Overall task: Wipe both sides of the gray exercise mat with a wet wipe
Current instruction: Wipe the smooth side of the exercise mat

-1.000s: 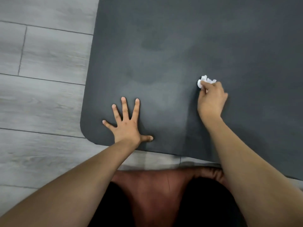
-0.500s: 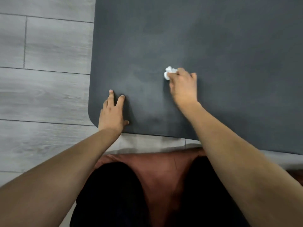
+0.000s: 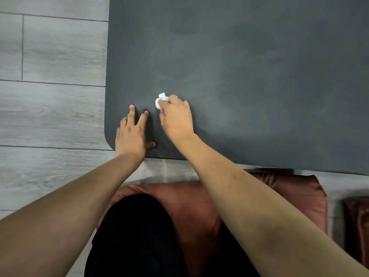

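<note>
The dark gray exercise mat [image 3: 249, 66] lies flat on the floor and fills the upper right of the head view; its rounded near-left corner is beside my hands. My right hand [image 3: 176, 116] presses a crumpled white wet wipe [image 3: 161, 99] onto the mat near that corner, and only a small bunch of the wipe shows past the fingers. My left hand [image 3: 132, 132] rests palm down on the mat just left of the right hand, fingers slightly apart and holding nothing. Faint damp streaks show on the mat to the right.
Grey wood-plank floor [image 3: 52, 108] lies left of and below the mat. A reddish-brown cushion [image 3: 199, 200] sits under my dark-clothed legs [image 3: 135, 236] at the bottom. Another dark red cushion edge [image 3: 357, 220] shows at the far right.
My right hand has slid the wipe leftwards across the mat towards the left hand. The left hand's fingers have drawn closer together and it sits nearer the mat's corner.
</note>
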The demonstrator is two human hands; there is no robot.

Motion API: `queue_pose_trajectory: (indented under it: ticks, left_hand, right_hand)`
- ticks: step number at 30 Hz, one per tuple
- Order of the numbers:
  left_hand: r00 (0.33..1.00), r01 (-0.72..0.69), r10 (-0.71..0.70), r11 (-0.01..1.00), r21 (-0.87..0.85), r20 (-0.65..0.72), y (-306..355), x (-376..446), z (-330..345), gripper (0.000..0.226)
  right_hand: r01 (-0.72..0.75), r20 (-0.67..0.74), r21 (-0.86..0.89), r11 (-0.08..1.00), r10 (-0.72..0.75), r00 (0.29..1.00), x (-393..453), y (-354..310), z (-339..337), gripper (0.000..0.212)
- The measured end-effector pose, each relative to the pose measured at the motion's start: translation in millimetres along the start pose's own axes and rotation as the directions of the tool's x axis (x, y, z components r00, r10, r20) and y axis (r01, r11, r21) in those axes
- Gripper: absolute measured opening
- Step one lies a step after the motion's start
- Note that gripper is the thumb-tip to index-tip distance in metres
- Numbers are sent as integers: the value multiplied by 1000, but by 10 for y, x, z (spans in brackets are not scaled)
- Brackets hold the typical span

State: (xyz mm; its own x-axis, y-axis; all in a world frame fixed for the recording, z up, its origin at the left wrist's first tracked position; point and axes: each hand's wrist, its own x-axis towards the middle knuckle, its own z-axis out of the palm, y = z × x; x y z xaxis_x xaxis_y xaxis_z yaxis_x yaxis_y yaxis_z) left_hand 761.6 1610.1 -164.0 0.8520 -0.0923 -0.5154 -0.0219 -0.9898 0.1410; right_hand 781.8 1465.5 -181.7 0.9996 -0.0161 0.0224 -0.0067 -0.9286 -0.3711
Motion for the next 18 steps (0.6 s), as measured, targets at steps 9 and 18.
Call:
queue_pose_trajectory:
  ticks: [9,18]
  left_hand:
    - [1000,15,-15,1000,-21,1,33,20,-18,99]
    - [1000,6,-6,1000,-27,-5,-18,26,-10,99]
  right_hand:
    - [-524,-72,-185,831,520,851,-459,1810,-899,29]
    - [-168,16,148,975,168,986,-345,-2,-56,30]
